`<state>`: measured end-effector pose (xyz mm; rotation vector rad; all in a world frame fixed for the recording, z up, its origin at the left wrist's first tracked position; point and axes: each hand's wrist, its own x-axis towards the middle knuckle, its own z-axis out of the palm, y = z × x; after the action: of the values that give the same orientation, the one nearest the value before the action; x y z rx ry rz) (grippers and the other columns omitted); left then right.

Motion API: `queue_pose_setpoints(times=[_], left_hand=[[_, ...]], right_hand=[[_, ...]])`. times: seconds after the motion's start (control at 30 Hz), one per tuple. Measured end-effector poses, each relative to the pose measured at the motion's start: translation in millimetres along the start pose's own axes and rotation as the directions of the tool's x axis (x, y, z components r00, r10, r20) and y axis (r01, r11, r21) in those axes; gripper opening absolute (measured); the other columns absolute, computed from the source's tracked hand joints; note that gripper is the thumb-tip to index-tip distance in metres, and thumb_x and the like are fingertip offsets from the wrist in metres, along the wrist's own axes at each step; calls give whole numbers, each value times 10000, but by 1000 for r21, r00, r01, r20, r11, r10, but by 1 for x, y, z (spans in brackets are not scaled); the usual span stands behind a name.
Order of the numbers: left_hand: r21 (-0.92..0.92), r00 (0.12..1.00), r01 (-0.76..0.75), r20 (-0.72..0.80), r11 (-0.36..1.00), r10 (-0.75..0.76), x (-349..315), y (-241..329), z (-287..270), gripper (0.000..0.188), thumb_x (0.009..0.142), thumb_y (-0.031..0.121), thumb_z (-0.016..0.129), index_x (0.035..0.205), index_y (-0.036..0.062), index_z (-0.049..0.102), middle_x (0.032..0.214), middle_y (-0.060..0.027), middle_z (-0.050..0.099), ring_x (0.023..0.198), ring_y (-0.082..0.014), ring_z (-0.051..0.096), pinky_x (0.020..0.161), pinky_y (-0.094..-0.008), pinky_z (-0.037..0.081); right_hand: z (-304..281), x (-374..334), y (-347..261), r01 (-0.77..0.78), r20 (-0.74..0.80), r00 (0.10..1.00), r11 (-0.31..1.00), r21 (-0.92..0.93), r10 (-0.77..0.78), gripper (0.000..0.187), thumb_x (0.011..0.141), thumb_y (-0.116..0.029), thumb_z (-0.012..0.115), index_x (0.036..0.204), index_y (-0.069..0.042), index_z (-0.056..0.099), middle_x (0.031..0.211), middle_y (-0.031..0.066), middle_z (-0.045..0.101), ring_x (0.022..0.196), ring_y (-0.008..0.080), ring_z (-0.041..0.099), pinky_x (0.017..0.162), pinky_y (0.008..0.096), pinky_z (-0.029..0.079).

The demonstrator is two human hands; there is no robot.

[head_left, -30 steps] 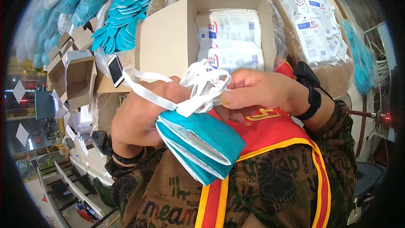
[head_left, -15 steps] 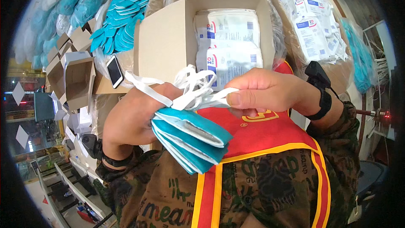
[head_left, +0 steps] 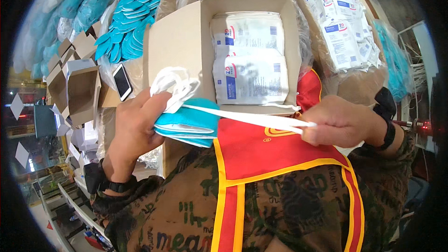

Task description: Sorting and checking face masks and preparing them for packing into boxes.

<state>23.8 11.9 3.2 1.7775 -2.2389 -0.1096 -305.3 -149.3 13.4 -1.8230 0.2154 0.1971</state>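
Observation:
A folded bundle of teal padded fabric with white edges (head_left: 189,123) is gripped in my left hand (head_left: 135,126), its layers stacked flat. White straps (head_left: 177,88) lie looped and bunched on top, partly under my left thumb. One white strap (head_left: 256,117) runs from the bundle, stretched out, to my right hand (head_left: 333,120). The fingers of that hand are closed on the strap's end. Just beyond both hands stands an open cardboard box (head_left: 175,49) with white printed packets (head_left: 251,79) lying in it.
To the left lie a phone (head_left: 122,82), several small cardboard boxes (head_left: 83,91) and a pile of teal pads (head_left: 133,18). A bag of white packets (head_left: 343,42) stands at the back right. My red apron (head_left: 275,154) hangs below the hands.
My right hand has moved right and slightly down, drawing the strap out. The left hand has shifted left with the bundle, whose layers now lie more level.

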Motion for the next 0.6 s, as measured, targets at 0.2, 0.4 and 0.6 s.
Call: queue_pose_setpoints(times=[0.2,0.4,0.6], left_hand=[[10,997,-49,-61,999,49,6,-8,8,426,585,123,740,989,88,610,793,-122,583,657,-335,599,562,-387,468],[190,977,171,-162,967,-141,-25,-52,15,372,607,80,734,959,81,614,794,-134,591,733,-333,609,603,-382,482],[-34,976,-151,-165,988,143,26,7,10,309,616,125,756,890,70,625,818,-130,627,684,-314,627,570,-344,484]], right_hand=[[5,-32,-1,-61,-25,998,998,-8,61,356,979,-280,472,732,-24,491,619,151,480,558,292,513,544,363,404],[0,-66,9,5,-280,960,1000,-25,-12,391,967,-277,442,641,-61,467,564,61,435,494,190,472,483,322,362],[5,-12,36,24,-296,942,847,531,158,280,959,-231,457,778,-40,551,607,-18,478,471,37,377,424,183,291]])
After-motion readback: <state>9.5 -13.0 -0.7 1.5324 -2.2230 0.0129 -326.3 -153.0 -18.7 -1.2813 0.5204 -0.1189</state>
